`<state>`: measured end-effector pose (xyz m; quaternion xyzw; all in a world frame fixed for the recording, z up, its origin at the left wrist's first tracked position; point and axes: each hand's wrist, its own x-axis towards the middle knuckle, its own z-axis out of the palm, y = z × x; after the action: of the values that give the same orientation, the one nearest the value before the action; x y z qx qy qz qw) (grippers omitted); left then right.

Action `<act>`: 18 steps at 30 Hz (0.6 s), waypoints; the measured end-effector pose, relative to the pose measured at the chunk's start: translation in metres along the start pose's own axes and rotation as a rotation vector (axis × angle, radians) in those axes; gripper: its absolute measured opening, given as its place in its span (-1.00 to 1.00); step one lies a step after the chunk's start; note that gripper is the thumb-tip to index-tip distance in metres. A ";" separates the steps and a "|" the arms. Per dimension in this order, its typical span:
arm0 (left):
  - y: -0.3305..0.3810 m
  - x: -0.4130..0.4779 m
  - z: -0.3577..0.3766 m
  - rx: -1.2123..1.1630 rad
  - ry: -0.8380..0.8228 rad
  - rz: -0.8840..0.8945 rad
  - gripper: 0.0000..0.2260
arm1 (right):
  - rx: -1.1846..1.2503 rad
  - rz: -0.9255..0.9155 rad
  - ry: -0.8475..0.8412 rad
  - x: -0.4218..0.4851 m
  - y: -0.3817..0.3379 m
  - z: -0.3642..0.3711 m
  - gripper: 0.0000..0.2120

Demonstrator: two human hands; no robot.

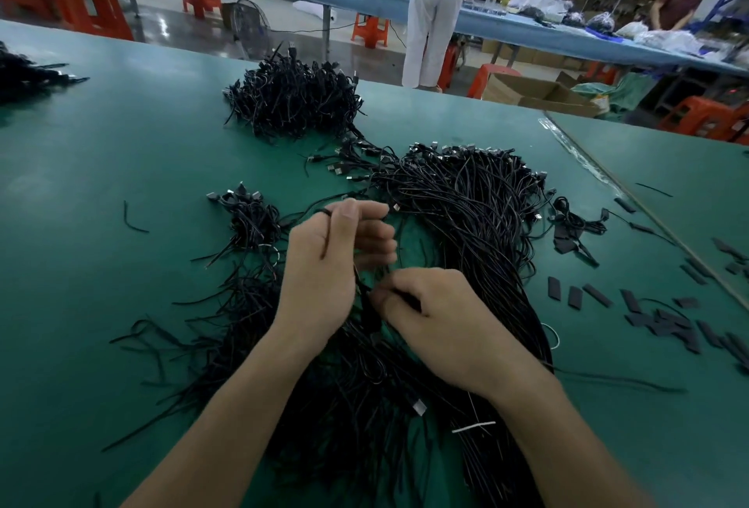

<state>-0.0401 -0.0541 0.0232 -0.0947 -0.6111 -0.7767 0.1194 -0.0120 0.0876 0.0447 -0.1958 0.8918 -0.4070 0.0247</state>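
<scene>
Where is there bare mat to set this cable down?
Widest bare patch: the green mat left of the small bundle, up to the far-left pile, with one stray wire piece. A smaller one lies at the near right, nearer than the black sleeve pieces. Crowded: the centre, where left hand and right hand hold the cable over the long bundle.
</scene>
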 end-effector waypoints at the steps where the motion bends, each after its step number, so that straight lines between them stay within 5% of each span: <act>1: -0.002 0.000 -0.001 0.104 -0.026 0.024 -0.69 | -0.027 -0.019 0.008 0.000 -0.003 -0.003 -0.73; 5: 0.000 -0.001 -0.005 0.443 -0.300 -0.008 -0.64 | -0.041 -0.067 0.157 0.003 -0.012 -0.017 -0.85; 10: 0.012 -0.005 -0.010 0.232 -0.431 -0.384 -0.44 | 0.088 -0.108 0.204 0.007 -0.009 -0.023 -0.88; 15: 0.022 -0.005 -0.016 -0.140 -0.626 -0.569 -0.40 | 0.299 -0.064 0.231 0.012 -0.004 -0.017 -0.80; 18: 0.026 0.000 -0.021 -0.487 -0.608 -0.571 -0.50 | 0.263 0.022 0.215 0.011 -0.002 -0.011 -0.73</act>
<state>-0.0323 -0.0800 0.0427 -0.1711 -0.4203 -0.8361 -0.3082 -0.0233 0.0901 0.0549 -0.1365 0.8304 -0.5387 -0.0409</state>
